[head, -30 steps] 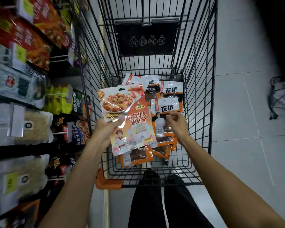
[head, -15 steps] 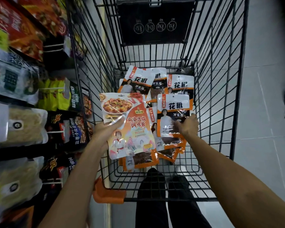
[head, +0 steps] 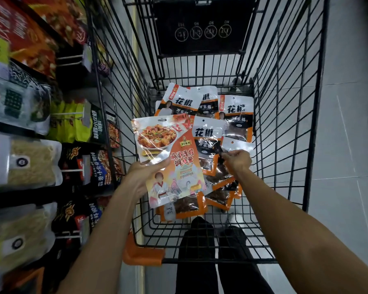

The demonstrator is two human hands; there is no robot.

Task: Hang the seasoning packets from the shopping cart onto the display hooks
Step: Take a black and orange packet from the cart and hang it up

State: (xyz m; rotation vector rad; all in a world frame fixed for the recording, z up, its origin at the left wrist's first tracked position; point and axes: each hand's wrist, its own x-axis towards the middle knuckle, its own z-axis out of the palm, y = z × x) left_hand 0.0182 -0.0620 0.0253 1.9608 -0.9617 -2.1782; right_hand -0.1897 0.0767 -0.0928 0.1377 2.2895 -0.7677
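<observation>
My left hand [head: 143, 177] grips a large orange and white seasoning packet [head: 170, 160] with a tofu dish printed on it, held flat over the black wire shopping cart [head: 285, 124]. Several smaller orange, white and black peppercorn packets [head: 236, 117] lie in a loose heap in the cart. My right hand [head: 238, 161] is down among them, its fingers pinched on the top edge of one peppercorn packet [head: 208, 143]. Display hooks [head: 69, 114] with hanging packets stick out from the rack at the left.
The display rack [head: 30, 124] at the left is packed with hanging bags of noodles, green packets and black packets, close against the cart's side. An orange cart bumper [head: 142, 254] is at the near left corner. Grey tiled floor [head: 344, 145] lies to the right. My legs stand behind the cart.
The view has come closer to the cart. My right hand has shifted a little right and down in the heap, pinching a peppercorn packet. My left hand keeps its hold on the large packet.
</observation>
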